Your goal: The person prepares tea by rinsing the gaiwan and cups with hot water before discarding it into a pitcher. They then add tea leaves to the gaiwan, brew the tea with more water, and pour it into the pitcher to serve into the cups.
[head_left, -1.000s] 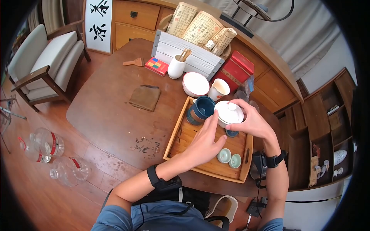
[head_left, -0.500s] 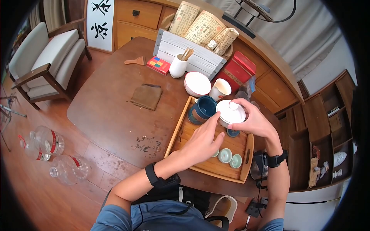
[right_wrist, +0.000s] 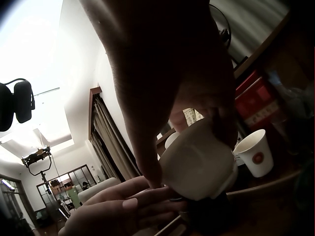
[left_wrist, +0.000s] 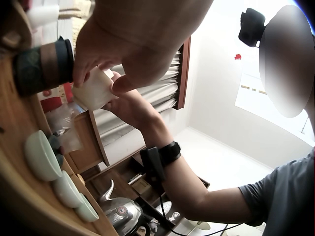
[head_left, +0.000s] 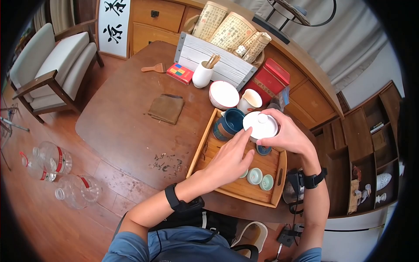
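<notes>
Brown table (head_left: 113, 109): folded cloth (head_left: 166, 109), wooden tray (head_left: 257, 196), flat red box (head_left: 179, 74), white bowl (head_left: 224, 95) (dark scraps (head_left: 166, 163) scattered beside tray).

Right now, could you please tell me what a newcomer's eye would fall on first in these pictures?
Probably the white lidded bowl, held by the right hand above the wooden tray, with the left hand reaching to its side. Next might come the bright red tin beyond the tray, then the bold black-on-white calligraphy panel behind the table.

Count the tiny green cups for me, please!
3, all on the wooden tray: a right cup, a middle cup, and a left cup mostly behind the left hand in the head view. More could hide there.
</notes>
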